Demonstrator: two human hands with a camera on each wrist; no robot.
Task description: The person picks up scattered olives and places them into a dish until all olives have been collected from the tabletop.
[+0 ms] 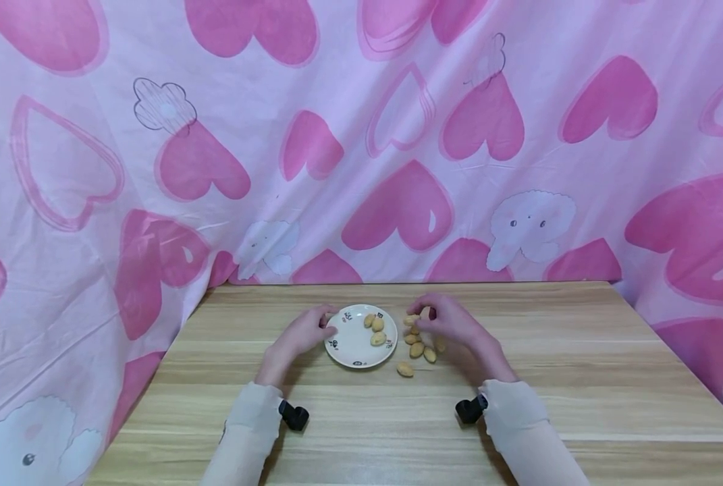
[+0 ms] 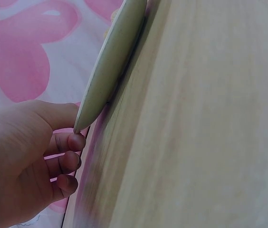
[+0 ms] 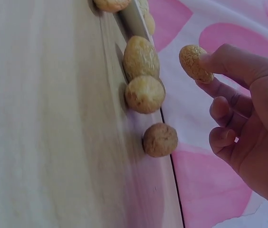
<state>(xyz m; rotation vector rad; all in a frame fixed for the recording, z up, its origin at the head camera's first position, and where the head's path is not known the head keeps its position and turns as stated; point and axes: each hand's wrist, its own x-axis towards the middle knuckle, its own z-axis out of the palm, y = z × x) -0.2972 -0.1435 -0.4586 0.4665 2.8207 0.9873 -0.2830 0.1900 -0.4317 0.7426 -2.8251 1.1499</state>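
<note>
A white round plate (image 1: pixel 357 351) with small printed marks round its rim lies on the wooden table, bearing three walnuts (image 1: pixel 377 338) on its right half. My left hand (image 1: pixel 301 333) pinches the plate's left rim, thumb on top and a fingertip at the edge; in the left wrist view the plate (image 2: pixel 110 61) shows edge-on. To the right of the plate, my right hand (image 1: pixel 453 322) holds one tan, wrinkled walnut (image 3: pixel 196 64) between thumb and fingers, above the table. Several loose walnuts (image 1: pixel 416 349) lie below and beside that hand, some partly hidden by it.
One walnut (image 1: pixel 405 369) lies nearer to me, apart from the group. The wooden table (image 1: pixel 373 432) ends at the back against a pink heart-patterned cloth (image 1: pixel 397 202). Small black cameras (image 1: pixel 472 409) sit on both wrists.
</note>
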